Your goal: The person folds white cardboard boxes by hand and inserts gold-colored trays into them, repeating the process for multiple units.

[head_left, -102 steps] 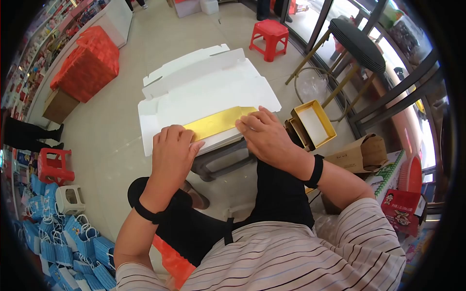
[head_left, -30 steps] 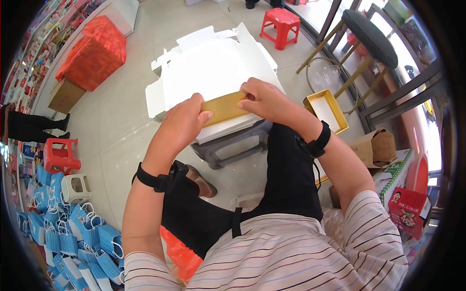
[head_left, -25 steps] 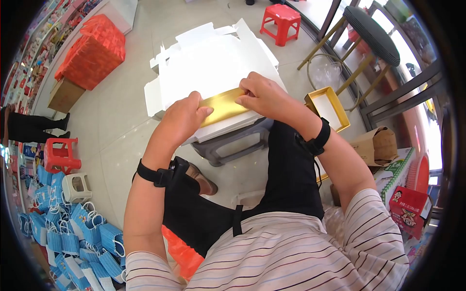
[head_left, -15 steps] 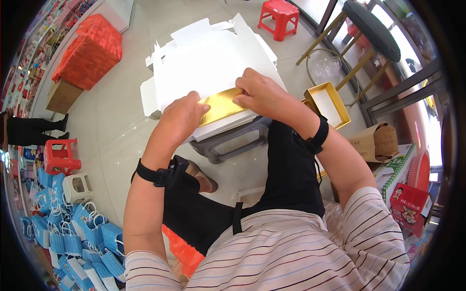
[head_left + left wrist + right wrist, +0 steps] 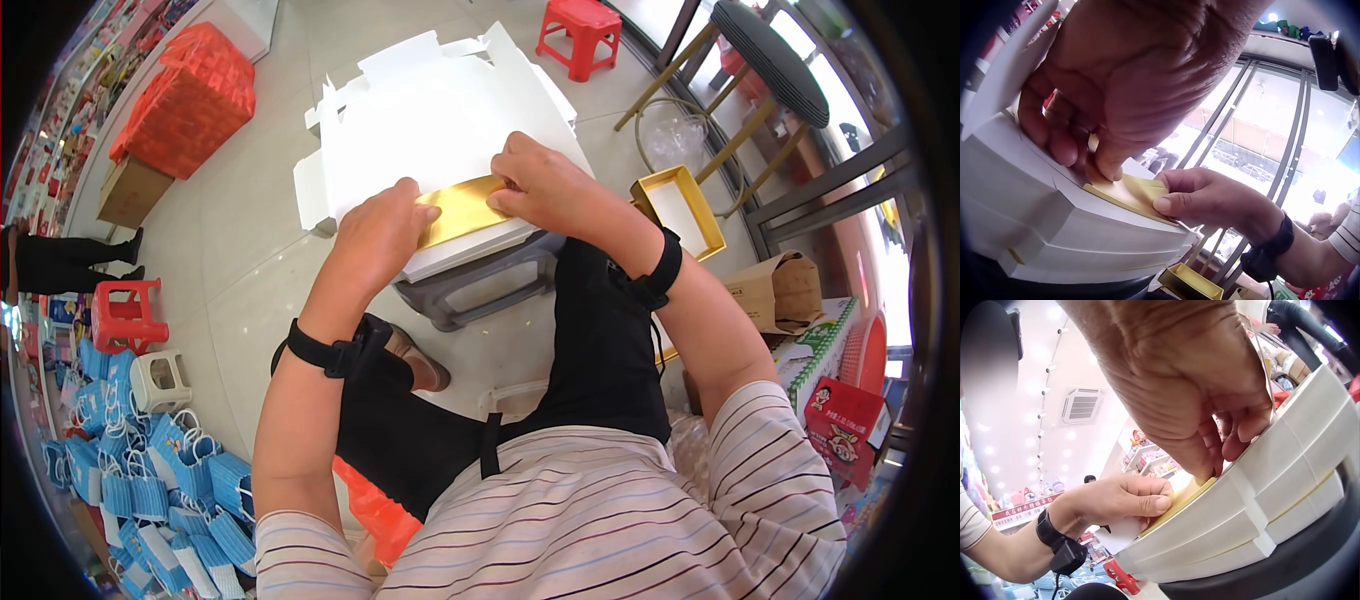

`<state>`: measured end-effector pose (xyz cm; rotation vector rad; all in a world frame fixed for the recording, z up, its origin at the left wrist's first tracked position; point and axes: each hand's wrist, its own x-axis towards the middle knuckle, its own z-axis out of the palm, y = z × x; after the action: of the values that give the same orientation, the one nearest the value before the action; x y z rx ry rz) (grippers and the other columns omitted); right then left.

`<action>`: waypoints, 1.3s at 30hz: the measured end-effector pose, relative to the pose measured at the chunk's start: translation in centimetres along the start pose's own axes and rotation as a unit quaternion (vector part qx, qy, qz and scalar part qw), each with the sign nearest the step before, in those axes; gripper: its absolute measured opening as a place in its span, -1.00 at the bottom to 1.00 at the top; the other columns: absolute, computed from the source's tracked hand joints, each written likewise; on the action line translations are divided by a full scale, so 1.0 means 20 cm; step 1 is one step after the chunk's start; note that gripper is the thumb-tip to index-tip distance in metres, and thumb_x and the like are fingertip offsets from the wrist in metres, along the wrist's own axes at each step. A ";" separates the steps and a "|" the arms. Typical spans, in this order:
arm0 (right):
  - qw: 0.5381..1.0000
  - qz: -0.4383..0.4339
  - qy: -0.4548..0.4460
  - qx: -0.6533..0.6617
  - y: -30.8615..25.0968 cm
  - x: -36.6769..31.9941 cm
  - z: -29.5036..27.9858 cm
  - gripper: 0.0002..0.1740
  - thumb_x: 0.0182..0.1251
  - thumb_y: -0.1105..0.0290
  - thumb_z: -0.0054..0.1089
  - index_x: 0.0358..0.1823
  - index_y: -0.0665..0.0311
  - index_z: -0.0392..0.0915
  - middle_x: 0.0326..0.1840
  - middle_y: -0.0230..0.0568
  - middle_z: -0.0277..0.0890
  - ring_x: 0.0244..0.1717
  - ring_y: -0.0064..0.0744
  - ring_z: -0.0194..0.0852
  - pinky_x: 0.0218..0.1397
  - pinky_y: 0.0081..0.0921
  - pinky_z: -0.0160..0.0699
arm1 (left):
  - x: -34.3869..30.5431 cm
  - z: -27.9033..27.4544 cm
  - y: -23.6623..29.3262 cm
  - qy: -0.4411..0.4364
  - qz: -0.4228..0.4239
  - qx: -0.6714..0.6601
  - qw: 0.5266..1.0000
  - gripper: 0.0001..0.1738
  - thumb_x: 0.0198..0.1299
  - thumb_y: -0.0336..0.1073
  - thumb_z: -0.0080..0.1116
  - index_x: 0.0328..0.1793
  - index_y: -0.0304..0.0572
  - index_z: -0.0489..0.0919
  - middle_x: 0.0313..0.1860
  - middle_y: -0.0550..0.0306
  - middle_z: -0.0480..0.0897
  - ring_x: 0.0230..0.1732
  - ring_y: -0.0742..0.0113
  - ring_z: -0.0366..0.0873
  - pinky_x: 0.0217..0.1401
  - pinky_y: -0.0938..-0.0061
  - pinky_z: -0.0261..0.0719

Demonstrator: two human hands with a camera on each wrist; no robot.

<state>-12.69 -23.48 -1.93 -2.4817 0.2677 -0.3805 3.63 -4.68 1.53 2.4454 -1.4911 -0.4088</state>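
A strip of shiny gold card (image 5: 462,212) spans the near edge of several stacked white cardboard box blanks (image 5: 425,125). My left hand (image 5: 378,238) pinches its left end, thumb on the near face and fingers behind. At the other end my right hand (image 5: 545,186) grips the card in the same way, its fingers curled over. In the left wrist view the gold card (image 5: 1132,195) bends upward under the left thumb. The right wrist view shows its gold edge (image 5: 1175,509) running along the top of the white stack. The ends of the card are hidden inside my hands.
A dark grey stool (image 5: 480,288) carries the white stack. To the right are a gold-rimmed box (image 5: 684,212), a paper bag (image 5: 775,292) and a black-seated stool (image 5: 772,62). Blue bags (image 5: 150,480) cover the floor at left; a red stool (image 5: 580,38) stands ahead.
Earlier the gold card lay flat and longer in view, with my fingers on top of it. Since then my hands have taken hold of both ends, and its face has tilted up.
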 end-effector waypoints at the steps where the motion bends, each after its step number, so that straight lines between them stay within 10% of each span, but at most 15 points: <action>1: 1.000 -0.001 -0.002 -0.004 0.01 0.00 0.00 -0.74 0.30 0.34 0.34 -0.18 0.45 0.65 -0.05 0.17 0.53 -0.04 0.20 0.64 0.09 -0.06 0.65 | 0.00 0.00 -0.01 -0.006 -0.003 -0.001 1.000 -0.62 0.54 -0.09 0.18 -0.11 -0.32 0.49 -0.22 -0.33 0.71 -0.11 -0.31 0.68 0.00 -0.03 0.58; 12: 0.998 0.004 0.066 0.018 -0.04 -0.06 0.04 -0.70 0.24 0.43 0.45 -0.03 0.33 0.62 0.08 0.07 0.50 0.01 0.16 0.64 0.14 -0.09 0.65 | -0.04 0.07 0.03 0.059 -0.011 0.019 0.998 -0.68 0.48 -0.15 0.30 0.04 -0.25 0.52 -0.04 -0.22 0.69 -0.05 -0.21 0.69 0.05 0.02 0.64; 14: 0.994 -0.073 0.080 0.005 -0.02 -0.07 0.06 -0.75 0.26 0.42 0.44 -0.08 0.31 0.65 0.04 -0.01 0.52 0.01 0.05 0.61 0.13 -0.14 0.66 | -0.07 0.08 0.04 0.165 0.090 0.076 0.979 -0.69 0.39 -0.24 0.39 0.11 -0.22 0.58 -0.01 -0.09 0.65 0.03 -0.11 0.65 0.07 0.08 0.65; 26: 0.972 -0.173 0.035 -0.153 -0.05 -0.08 0.03 -0.80 0.14 0.37 0.41 -0.24 0.30 0.67 -0.15 -0.11 0.55 -0.02 -0.10 0.54 0.10 -0.22 0.60 | -0.11 0.04 -0.01 0.051 0.227 0.111 0.966 -0.65 0.12 -0.49 0.33 0.07 -0.26 0.60 -0.06 -0.06 0.58 0.02 -0.04 0.57 0.17 0.14 0.64; 39: 0.962 -0.180 0.107 -0.177 -0.03 -0.05 0.08 -0.90 0.20 0.48 0.36 -0.27 0.27 0.61 -0.18 -0.14 0.53 -0.04 -0.11 0.54 0.03 -0.20 0.58 | -0.05 0.11 -0.05 0.142 0.230 0.117 0.956 -0.70 0.25 -0.56 0.22 0.11 -0.27 0.62 -0.07 -0.04 0.60 0.00 -0.04 0.60 0.12 0.14 0.66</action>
<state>-13.06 -21.87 -2.96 -2.8464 -0.0409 -0.8182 3.30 -3.48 -0.73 2.0934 -1.9827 0.2135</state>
